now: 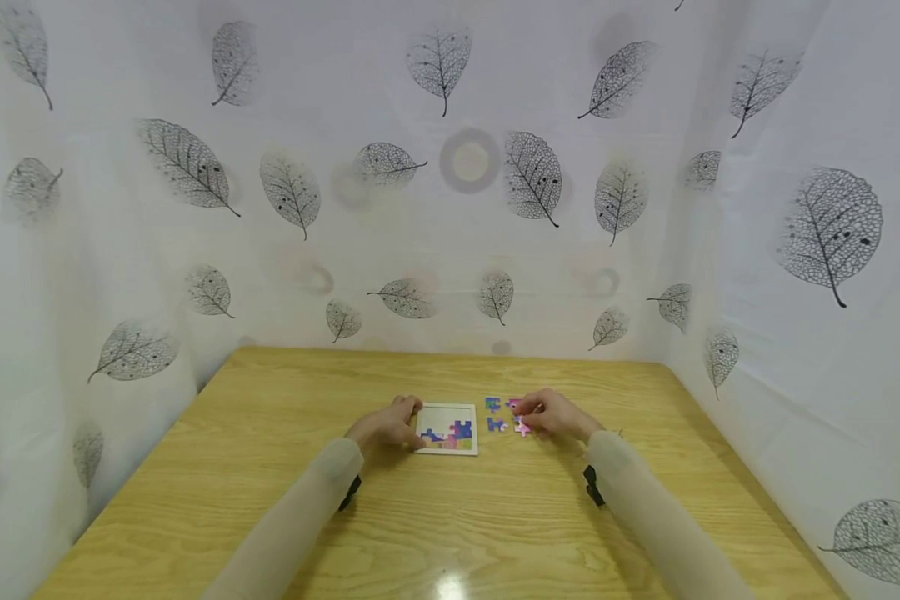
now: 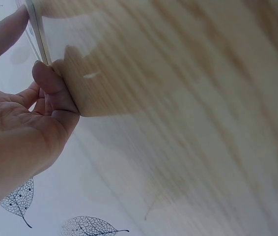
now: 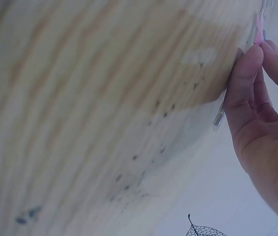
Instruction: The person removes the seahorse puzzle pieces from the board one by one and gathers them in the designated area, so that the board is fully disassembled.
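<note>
A small white-rimmed puzzle frame [image 1: 465, 452] lies on the table, with colourful jigsaw pieces [image 1: 461, 430] fitted along its lower part and a pale bare area above them. My left hand [image 1: 386, 423] holds the frame's left side, thumb and fingers spread along the edge; the left wrist view shows the fingertips [image 2: 45, 73] right at the rim. To the right of the frame, my right hand [image 1: 558, 414] pinches a pink puzzle piece [image 1: 522, 427] between thumb and forefinger. That pink piece [image 3: 259, 29] stands edge-on in the right wrist view, partly covered by the fingertips.
Between the frame and my right hand lie loose puzzle pieces, among them a blue-green piece [image 1: 492, 404] and a blue-purple piece [image 1: 497, 425]. Another pink piece [image 1: 512, 404] is partly behind the right fingers. A leaf-patterned white curtain [image 1: 465, 250] surrounds the wooden table [image 1: 450, 517].
</note>
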